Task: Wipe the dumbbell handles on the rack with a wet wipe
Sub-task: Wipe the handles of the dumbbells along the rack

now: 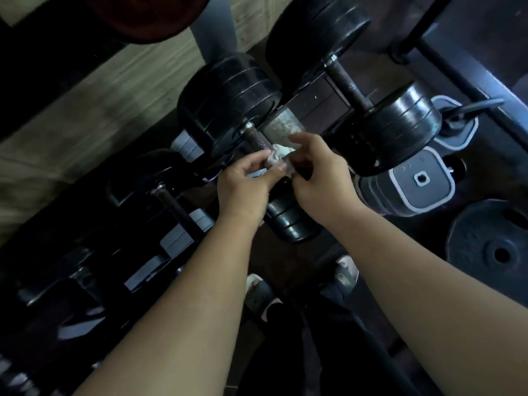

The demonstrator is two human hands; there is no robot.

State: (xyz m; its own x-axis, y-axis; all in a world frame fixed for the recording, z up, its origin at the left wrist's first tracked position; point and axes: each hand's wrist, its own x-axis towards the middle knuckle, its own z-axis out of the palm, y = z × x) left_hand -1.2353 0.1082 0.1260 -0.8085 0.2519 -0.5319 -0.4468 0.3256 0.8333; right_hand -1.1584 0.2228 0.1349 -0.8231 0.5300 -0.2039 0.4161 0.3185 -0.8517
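pinching the crumpled wet wipe (278, 160) between our left grip (245, 181) and right grip (320, 172), we are holding it at the middle dumbbell handle (255, 137). bunched this small, it is risking patchy contact or slipping loose.

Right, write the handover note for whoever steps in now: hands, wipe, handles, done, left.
Hands: the left hand and the right hand both pinch the crumpled wet wipe.
Wipe: at the middle dumbbell handle.
Done: cannot tell which handles are already wiped.
Left: probably finish this one, then the upper-right handle and the left handle.
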